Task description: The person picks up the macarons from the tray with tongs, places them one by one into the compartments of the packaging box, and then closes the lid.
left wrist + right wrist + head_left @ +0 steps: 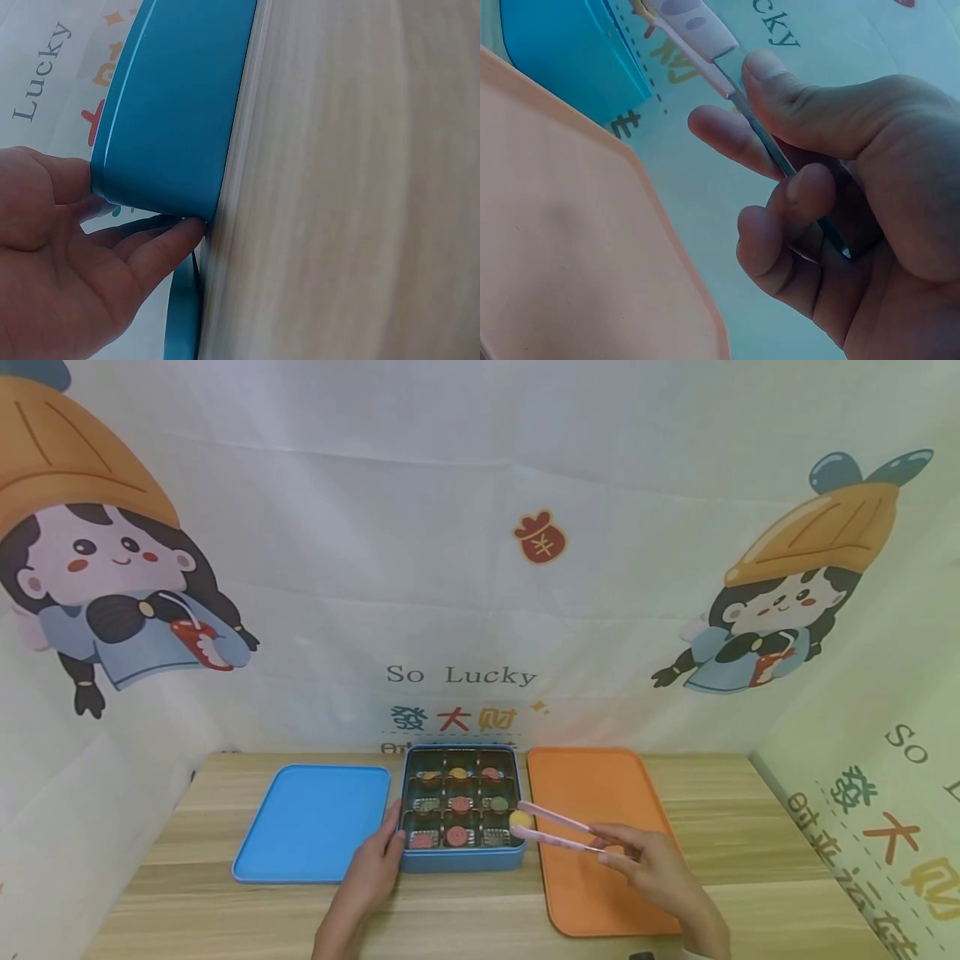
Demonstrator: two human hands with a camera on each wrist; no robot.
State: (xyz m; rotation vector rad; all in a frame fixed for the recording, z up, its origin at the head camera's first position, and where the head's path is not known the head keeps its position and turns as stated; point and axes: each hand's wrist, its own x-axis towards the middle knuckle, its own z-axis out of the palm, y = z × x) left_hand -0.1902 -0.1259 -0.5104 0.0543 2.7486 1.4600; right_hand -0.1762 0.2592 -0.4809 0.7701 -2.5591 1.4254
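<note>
A blue box [461, 860] with a black compartment tray stands mid-table. Small round pink, green and yellow pieces sit in its compartments; the front right compartment [497, 837] shows only its ribbed liner. My left hand [375, 864] holds the box at its left side, thumb by the rim and fingers against the wall in the left wrist view. My right hand [645, 864] grips pink-tipped metal tongs [558, 841]. Between the tong tips is a yellow round piece [521, 820], just outside the box's right edge. In the right wrist view the piece is mostly out of frame.
A blue tray-like lid [315, 822] lies left of the box. To the right, under the right hand, is an orange tray [600, 902]. A printed white cloth [450, 568] hangs behind the wooden table [750, 860]. A small dark object [642, 956] shows at the bottom edge.
</note>
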